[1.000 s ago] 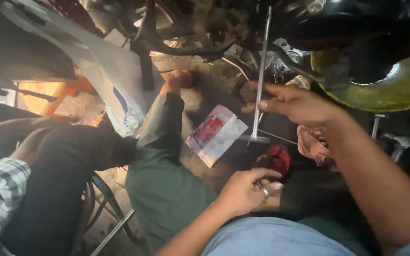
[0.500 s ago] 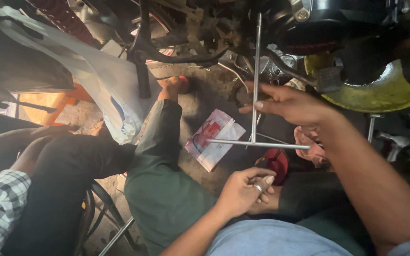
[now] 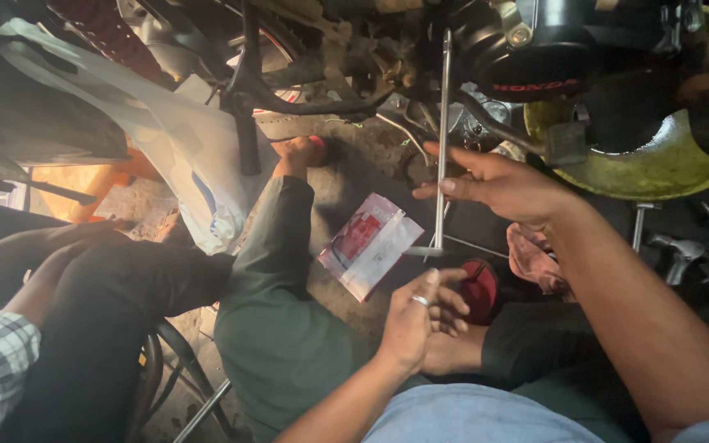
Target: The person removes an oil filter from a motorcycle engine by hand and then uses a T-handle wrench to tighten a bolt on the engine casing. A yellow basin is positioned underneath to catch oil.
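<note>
1. Fingers of the right hand (image 3: 498,184) curled loosely round the upright shaft of a T-handled wrench (image 3: 441,148).
2. Left hand (image 3: 420,316) hovered below the crossbar, fingers half curled, holding nothing.
3. Wrench tip met the motorcycle engine (image 3: 535,49); a red-and-white packet (image 3: 368,244) lay beside.

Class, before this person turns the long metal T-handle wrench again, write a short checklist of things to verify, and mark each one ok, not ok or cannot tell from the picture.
1. Right hand grips the wrench shaft: ok, fingers wrap it.
2. Left hand on the crossbar: not ok, it sits just below, fingertips near one end.
3. Wrench tip seated on a fastener in the engine: cannot tell, the top is lost among dark parts.
4. Shaft upright, not leaning: ok, near vertical in this view.
5. Packet clear of the crossbar's swing: cannot tell, it lies beside the bar's end.
</note>
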The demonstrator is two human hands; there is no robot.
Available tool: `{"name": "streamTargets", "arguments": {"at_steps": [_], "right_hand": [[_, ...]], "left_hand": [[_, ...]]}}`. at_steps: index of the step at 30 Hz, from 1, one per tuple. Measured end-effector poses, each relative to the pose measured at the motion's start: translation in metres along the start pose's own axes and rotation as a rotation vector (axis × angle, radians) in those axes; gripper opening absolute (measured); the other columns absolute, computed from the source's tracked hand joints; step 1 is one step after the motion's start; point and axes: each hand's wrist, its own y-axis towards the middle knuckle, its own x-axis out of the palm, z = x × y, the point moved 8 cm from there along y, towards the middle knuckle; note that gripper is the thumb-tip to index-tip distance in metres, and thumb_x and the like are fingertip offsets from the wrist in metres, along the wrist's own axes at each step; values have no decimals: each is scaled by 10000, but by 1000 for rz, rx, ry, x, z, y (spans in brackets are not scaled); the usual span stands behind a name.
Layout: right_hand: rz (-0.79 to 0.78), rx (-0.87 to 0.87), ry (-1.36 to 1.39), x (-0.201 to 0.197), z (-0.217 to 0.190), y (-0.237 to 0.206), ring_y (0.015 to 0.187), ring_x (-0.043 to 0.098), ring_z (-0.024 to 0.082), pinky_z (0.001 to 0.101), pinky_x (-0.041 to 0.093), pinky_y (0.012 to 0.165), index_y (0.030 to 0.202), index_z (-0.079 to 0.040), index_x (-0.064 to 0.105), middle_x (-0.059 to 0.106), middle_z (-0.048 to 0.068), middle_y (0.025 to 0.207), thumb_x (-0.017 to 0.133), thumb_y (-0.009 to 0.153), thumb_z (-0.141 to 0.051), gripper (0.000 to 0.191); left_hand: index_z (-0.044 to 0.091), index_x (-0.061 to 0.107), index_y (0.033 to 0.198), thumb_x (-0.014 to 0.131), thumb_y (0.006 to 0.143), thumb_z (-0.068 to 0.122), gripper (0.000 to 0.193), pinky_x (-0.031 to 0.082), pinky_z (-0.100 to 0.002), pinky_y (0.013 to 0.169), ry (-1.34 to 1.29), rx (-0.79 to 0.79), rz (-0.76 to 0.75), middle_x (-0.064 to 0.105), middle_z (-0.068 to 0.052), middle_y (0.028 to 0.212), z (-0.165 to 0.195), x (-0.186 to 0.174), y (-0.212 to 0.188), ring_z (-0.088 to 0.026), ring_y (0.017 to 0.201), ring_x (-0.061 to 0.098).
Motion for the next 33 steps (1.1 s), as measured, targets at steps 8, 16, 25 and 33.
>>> {"name": "streamTargets", "arguments": {"at_steps": [8,16,25,33], "right_hand": [[46,0,7,2,-2,-5,1395,499,133,364,257,1191,1618,-214,289,740,3,1319,573,943,-372,749],[74,-132,153,10,3,10,1184,639,155,332,468,1067,1621,-127,336,763,114,1252,571,992,-261,684],[108,-87,185,-1,7,7,1203,643,146,323,474,1075,1604,-146,340,729,105,1315,563,983,-241,668],[116,-62,240,5,2,10,1188,642,149,327,473,1068,1609,-154,316,738,98,1301,555,991,-250,670]], "left_hand": [[-86,590,1250,613,1042,152,317,646,-341,829,-23,366,139,722,-210,1201,38,14,10,-269,1061,743],[93,778,882,795,816,431,346,575,-482,693,1966,326,-95,748,-145,871,0,49,0,-321,776,737],[-6,749,1116,699,965,444,478,613,-399,703,850,310,-159,779,-134,878,26,-2,4,-260,789,778],[5,392,1472,272,924,782,958,627,-474,767,-246,-164,-363,646,-178,1246,16,21,14,-299,891,733]]}}
